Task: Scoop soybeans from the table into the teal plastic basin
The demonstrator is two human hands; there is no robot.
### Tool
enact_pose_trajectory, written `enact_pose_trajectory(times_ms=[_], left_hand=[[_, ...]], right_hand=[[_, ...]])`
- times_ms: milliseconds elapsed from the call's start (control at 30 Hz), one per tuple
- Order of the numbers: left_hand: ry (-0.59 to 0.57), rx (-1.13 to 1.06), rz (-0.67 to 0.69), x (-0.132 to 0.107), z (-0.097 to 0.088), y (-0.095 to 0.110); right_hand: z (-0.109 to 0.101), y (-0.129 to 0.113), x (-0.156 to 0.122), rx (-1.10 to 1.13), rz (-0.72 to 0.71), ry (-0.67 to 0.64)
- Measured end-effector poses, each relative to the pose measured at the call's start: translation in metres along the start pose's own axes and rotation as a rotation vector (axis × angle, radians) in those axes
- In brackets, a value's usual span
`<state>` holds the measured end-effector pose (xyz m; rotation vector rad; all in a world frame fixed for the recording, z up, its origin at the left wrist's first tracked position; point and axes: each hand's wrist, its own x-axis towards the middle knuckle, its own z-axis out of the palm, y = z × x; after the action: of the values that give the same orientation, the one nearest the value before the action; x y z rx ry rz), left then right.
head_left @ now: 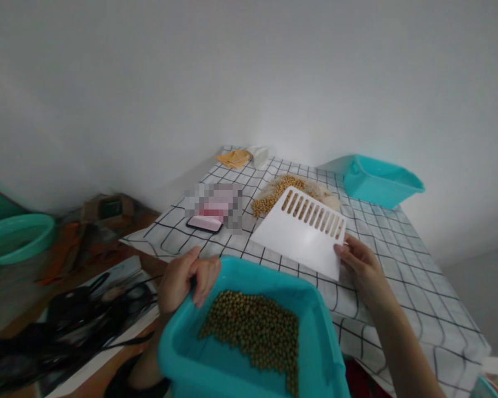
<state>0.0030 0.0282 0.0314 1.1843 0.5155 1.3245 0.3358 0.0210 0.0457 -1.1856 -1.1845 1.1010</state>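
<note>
My left hand [185, 281] is closed over the far left rim of a turquoise plastic basin [311, 354], which is tilted up near me and holds a layer of green beans [255, 331]. My right hand [362, 264] pinches the near right corner of a white slotted plastic scoop [301, 232]. The scoop lies slanted on the checked tablecloth [402, 265], its slotted edge against a pile of yellow soybeans [274, 194].
A second turquoise basin [377, 179] stands at the table's far right. A phone [205, 223] lies left of the bean pile, and a yellow cloth [233, 158] is at the far edge. A green basin [16, 237] and dark cables [78, 315] sit to the left, off the table.
</note>
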Motion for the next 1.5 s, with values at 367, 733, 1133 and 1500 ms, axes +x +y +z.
enact_pose_trajectory(times_ms=[367,733,1133,1500], left_hand=[[0.075,-0.056,-0.038,-0.003,0.002,-0.003],[0.107,-0.076,-0.090,-0.006,0.002,-0.002],[0.032,-0.083,-0.051,-0.002,-0.010,-0.009],[0.072,-0.084,-0.081,-0.003,0.000,-0.002]], right_hand=[[-0.009,0.010,0.007,0.037,-0.078,0.384],[-0.015,0.022,0.007,-0.360,-0.232,0.491],[-0.002,0.016,0.005,-0.466,-0.267,0.377],[0.000,0.015,0.003,-0.434,-0.263,0.292]])
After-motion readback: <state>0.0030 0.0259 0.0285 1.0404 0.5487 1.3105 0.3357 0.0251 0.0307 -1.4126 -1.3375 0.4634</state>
